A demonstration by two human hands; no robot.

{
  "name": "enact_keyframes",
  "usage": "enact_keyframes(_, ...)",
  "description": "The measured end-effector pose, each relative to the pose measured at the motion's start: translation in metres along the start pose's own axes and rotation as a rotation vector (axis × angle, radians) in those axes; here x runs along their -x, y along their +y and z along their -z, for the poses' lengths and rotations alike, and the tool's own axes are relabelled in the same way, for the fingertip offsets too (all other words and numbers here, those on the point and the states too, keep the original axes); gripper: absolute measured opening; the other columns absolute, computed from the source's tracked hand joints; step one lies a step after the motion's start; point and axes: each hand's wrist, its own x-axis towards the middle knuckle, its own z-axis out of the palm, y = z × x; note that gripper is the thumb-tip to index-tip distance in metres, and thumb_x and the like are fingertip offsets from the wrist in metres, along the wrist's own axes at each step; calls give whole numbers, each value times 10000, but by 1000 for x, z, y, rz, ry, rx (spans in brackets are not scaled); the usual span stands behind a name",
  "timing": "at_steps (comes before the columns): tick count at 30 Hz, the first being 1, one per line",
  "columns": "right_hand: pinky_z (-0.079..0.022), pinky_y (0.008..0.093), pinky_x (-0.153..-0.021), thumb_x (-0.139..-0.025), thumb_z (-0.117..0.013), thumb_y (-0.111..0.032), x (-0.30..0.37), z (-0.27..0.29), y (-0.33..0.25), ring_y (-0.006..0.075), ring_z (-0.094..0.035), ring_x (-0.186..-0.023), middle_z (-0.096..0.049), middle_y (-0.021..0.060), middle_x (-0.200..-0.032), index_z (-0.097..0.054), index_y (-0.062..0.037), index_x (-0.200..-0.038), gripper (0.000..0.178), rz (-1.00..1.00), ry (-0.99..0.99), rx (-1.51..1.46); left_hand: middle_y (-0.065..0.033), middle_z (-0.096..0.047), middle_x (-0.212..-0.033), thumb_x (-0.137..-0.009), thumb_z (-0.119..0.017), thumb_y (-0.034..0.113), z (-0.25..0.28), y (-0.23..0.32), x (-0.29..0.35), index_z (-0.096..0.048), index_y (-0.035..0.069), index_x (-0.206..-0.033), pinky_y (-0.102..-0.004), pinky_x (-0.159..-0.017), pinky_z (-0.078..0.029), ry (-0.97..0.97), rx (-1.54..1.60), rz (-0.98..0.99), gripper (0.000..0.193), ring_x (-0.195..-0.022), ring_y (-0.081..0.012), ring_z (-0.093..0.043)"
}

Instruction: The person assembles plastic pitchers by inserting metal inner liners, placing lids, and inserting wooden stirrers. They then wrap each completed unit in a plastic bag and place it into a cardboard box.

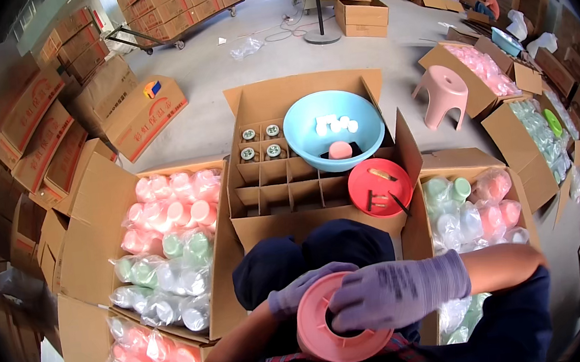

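The gloves are lavender, the sleeves navy.

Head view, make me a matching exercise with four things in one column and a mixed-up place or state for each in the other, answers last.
Things:
1. basin
2. stool
3. red plate
4. pink ring

Places or states:
A. over the near right corner of the divided box
B. left hand at its far side, right hand over its opening
C. holds small white pieces
D. on the floor

Pairs: 1-C, 2-D, 3-A, 4-B
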Motion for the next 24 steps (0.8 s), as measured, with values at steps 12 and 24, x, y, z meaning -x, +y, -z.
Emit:
enact_keyframes(12,-543,364,-579,-874,-549,-187,62,-45,-45,257,-683,-794,-616,104,-955,-568,-86,-1103,251,-255,21,159,-160,-656,-907,-891,-572,71,-103,70,55,-656,-2,-952,-357,-758,-524,416,-459,-62,127,-825,-282,-666)
enact_keyframes(24,-525,432,-838,-910,-670,-300,76,-62,53,334,-619,-1031,-591,145,-1145,-565,-83,-1233,403,-99,279,-116,-105,-663,-811,-911,-565,2,-102,66,55,-687,-34,-858,-271,-654,-483,763,-481,84,138,-693,-144,-615)
